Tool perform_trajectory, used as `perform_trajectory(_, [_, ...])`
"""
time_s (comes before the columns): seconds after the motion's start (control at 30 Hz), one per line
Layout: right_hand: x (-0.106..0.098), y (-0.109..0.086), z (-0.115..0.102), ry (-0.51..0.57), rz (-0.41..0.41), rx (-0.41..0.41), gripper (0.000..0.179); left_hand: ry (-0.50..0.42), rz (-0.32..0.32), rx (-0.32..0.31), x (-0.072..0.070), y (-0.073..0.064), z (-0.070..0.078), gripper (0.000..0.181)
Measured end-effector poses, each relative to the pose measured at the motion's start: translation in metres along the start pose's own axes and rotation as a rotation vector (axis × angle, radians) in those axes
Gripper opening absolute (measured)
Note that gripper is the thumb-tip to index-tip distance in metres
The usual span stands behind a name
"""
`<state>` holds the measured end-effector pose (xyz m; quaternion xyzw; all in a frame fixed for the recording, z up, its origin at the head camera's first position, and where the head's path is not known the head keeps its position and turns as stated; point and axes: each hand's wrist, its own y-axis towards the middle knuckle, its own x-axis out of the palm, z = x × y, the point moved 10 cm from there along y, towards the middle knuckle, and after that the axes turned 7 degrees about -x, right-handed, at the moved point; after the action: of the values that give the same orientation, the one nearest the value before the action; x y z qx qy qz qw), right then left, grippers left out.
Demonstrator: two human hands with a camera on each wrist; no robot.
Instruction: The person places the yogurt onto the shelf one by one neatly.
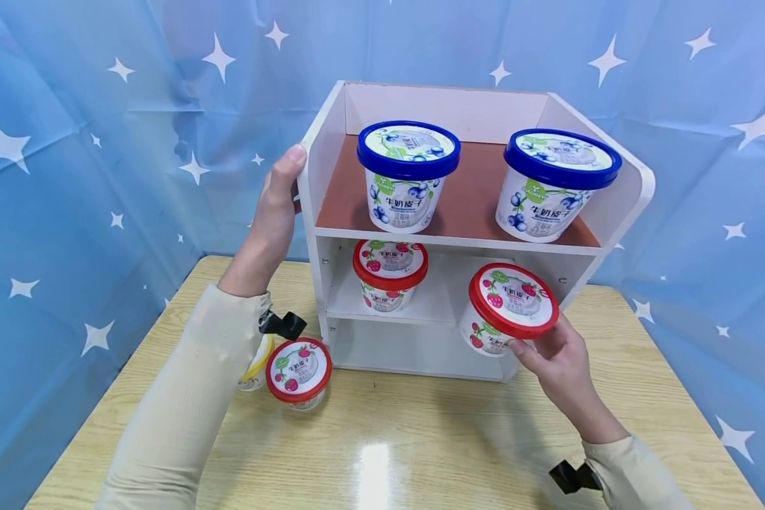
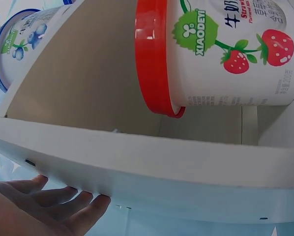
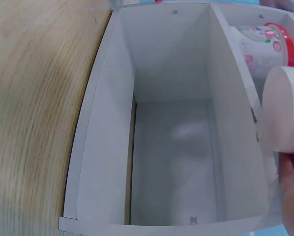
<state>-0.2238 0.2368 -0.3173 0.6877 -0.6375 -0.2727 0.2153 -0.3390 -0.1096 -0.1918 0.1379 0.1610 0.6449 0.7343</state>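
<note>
My right hand grips a red-lidded strawberry yogurt tub, tilted slightly, at the right front of the middle shelf of a white shelf unit. In the right wrist view, that tub is partly cut off by the frame's edge. Against the outside of the unit's left panel, my left hand rests its fingertips, as the left wrist view shows with its fingers extended. A second strawberry tub stands on the middle shelf at the left.
Two blue-lidded blueberry tubs stand on the brown top shelf. On the wooden table, left of the unit, are another red-lidded tub and a yellow-lidded tub, partly hidden by my left sleeve. A blue starred curtain hangs behind.
</note>
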Motion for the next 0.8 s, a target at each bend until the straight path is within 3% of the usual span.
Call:
perform_trajectory(0.3, [0.001,0.0049,0.0026,-0.051,0.019,0.058,0.064,-0.003,0.003,0.001,-0.0002,-0.0004,-0.0003,0.066])
perform_trajectory(0.57, [-0.0022,0.0059,0.0063,-0.147,0.046,0.119,0.058,0.004,-0.001,-0.001,-0.0004,-0.0005,-0.0008,0.066])
perform_trajectory(0.8, [-0.0018,0.0072,0.0042,-0.27,0.016,0.14,0.054,-0.006,-0.005,0.009,0.0006,0.0003,0.0003,0.066])
